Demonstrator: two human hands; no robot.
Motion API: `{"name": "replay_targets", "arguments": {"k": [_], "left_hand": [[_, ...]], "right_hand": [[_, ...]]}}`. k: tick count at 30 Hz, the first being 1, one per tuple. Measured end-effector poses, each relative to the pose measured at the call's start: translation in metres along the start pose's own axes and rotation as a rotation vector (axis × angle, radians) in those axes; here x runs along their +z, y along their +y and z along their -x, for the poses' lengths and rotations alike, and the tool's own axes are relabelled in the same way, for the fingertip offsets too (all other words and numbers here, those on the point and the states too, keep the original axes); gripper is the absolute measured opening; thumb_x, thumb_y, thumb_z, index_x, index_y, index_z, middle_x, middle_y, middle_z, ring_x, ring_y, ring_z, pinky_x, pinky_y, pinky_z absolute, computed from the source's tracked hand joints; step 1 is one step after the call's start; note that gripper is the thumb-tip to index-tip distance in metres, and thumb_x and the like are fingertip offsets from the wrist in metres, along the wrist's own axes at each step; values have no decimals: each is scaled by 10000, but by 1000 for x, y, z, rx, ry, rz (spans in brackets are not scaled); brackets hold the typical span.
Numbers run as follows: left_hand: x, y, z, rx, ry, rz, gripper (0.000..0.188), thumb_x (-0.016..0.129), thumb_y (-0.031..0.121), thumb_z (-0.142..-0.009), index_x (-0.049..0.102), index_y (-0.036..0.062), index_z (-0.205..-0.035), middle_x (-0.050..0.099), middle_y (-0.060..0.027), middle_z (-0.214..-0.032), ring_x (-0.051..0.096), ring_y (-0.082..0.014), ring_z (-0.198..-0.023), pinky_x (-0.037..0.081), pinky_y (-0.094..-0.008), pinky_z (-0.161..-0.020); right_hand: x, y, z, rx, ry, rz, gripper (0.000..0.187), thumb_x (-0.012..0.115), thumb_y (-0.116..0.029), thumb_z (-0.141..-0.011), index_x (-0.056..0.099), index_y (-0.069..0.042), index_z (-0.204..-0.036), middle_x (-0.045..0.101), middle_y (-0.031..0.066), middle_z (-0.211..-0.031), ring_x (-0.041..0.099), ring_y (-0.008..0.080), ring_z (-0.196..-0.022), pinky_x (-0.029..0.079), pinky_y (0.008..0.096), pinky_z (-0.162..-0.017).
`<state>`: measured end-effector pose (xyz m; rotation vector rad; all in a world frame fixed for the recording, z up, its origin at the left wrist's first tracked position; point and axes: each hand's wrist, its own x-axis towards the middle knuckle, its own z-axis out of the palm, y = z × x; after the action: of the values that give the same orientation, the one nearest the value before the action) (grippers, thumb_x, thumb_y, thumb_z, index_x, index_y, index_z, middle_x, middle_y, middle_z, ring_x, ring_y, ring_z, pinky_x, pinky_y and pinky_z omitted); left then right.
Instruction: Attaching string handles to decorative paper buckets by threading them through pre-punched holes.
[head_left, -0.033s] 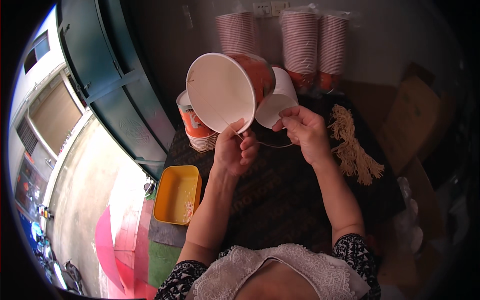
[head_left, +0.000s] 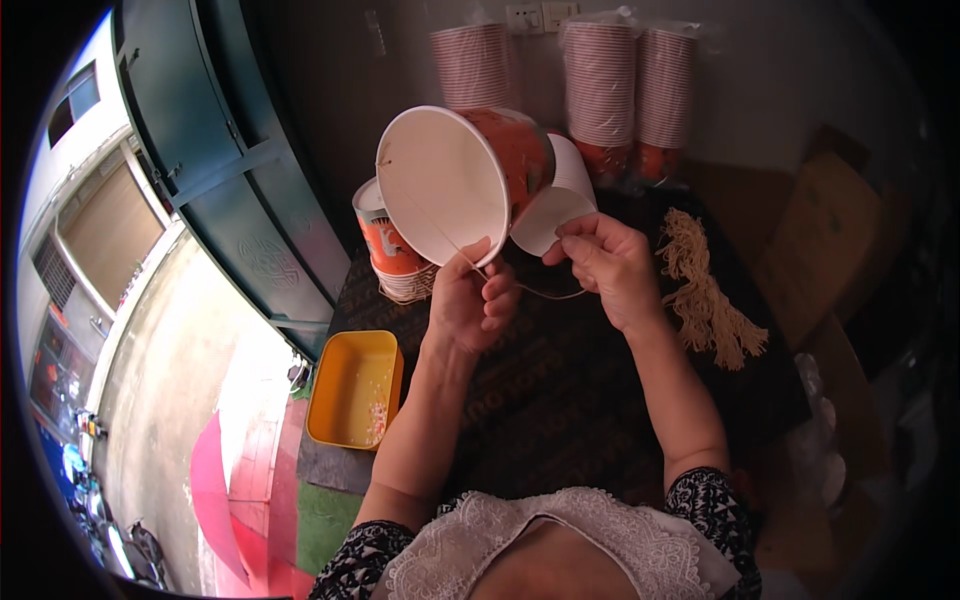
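Observation:
A large paper bucket (head_left: 440, 185), white inside and printed orange outside, is tilted with its mouth toward me. At its lower rim my left hand (head_left: 468, 305) is closed, thumb over the edge, pinching the bucket and a thin string against it. That string (head_left: 550, 296) is fixed near the rim's upper left, crosses the mouth to my left thumb and runs on to the right. My right hand (head_left: 612, 268) pinches its loose end between thumb and fingertips. Behind the hands lie nested white paper buckets (head_left: 568, 180), partly hidden.
On the dark table, a bundle of beige strings (head_left: 705, 300) lies at right and a yellow plastic tray (head_left: 325, 400) with small bits at left. Upside-down orange buckets (head_left: 388, 240) stand behind it. Bagged bucket stacks (head_left: 600, 85) line the wall; a green metal door (head_left: 230, 200) is left.
The bucket has shifted very slightly to the right. Both hands keep their hold.

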<state>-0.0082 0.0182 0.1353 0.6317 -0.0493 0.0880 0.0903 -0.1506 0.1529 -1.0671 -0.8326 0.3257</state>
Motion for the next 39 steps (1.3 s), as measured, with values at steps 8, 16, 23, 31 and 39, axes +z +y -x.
{"name": "replay_targets", "arguments": {"k": [8,16,23,31,39], "left_hand": [[7,-16,-1,-112,-145,198,373,444,298,-926,451,104,-608,414,-57,-505,366,-163,-384,260,-235,-279],[15,-21,0,-107,-104,164,380,451,300,-929,426,104,-604,414,-60,-499,359,-161,-372,270,-232,-276],[14,-23,0,-89,-79,110,371,457,303,-923,412,109,-610,409,-61,-493,364,-162,-367,275,-234,-275],[15,-24,-1,-76,-50,88,359,465,301,-916,410,105,-620,409,-68,-487,361,-168,-358,278,-237,-278],[14,-25,-1,-81,-52,68,357,461,302,-919,411,106,-626,411,-69,-490,360,-168,-360,274,-236,-280]], "right_hand": [[19,-11,19,-90,-7,128,66,578,-31,-914,614,25,-910,667,44,-765,577,44,-667,463,185,-626],[27,-15,30,-263,20,264,65,579,-37,-916,590,24,-895,631,26,-740,588,48,-689,474,188,-640],[28,-13,31,-350,68,362,47,569,-8,-898,571,11,-855,617,6,-715,546,15,-643,446,176,-589],[29,-8,28,-428,108,417,49,586,10,-881,570,4,-836,606,-12,-688,509,-7,-604,414,165,-545],[28,-6,27,-447,123,446,49,588,15,-879,571,6,-834,608,-7,-684,525,-1,-606,421,168,-544]]}}
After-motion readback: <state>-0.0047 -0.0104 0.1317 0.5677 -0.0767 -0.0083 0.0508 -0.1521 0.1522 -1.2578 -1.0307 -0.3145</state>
